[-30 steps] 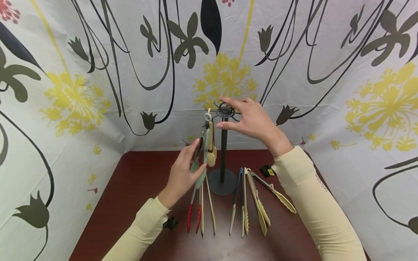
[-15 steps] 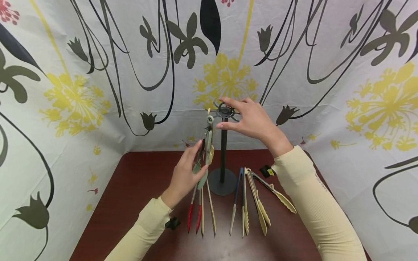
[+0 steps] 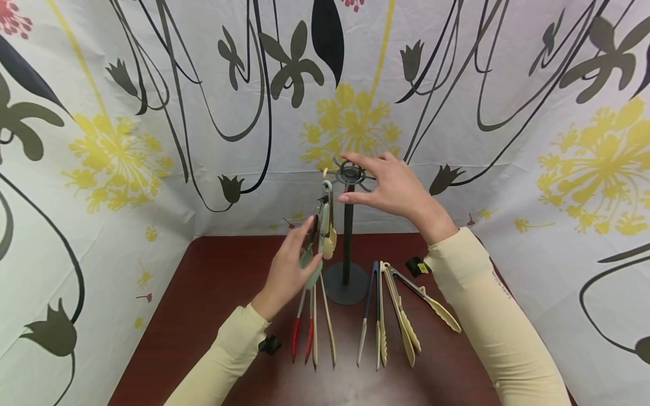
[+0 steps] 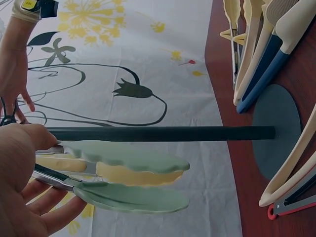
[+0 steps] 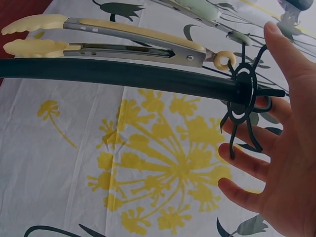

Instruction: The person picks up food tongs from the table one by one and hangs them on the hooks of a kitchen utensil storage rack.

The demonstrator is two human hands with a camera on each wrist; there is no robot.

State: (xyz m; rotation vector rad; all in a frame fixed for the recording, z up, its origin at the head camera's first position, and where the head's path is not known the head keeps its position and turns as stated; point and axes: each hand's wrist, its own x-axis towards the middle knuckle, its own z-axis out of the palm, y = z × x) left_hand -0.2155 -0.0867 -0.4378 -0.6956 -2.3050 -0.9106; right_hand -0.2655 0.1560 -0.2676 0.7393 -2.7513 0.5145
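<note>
My left hand (image 3: 284,273) grips the metal arms of a pair of green-headed tongs (image 4: 133,200), thumb on one arm and fingers round the other. They hang head down, spread a little apart. Their end ring lies close to a hook of the dark stand (image 3: 347,242). On that stand a pair of pale yellow tongs (image 5: 143,33) hangs by its loop, close to the green ones. My right hand (image 3: 391,186) is at the stand's hooked top (image 5: 242,94), its fingers and thumb spread about it, index finger right by the top loop.
Left front on the dark red table (image 3: 203,349) lie red-tipped tongs (image 3: 296,332) and beige tongs (image 3: 330,332). Right of the stand's round base (image 3: 335,285) are blue-handled tongs (image 3: 376,293) and several cream and yellow ones (image 3: 442,310). A patterned cloth (image 3: 203,113) encloses the back and sides.
My left hand and the green-headed tongs have shifted slightly right, and the tongs' ring sits a touch lower. The yellow tongs have swung a little. My right hand stays nearly in place.
</note>
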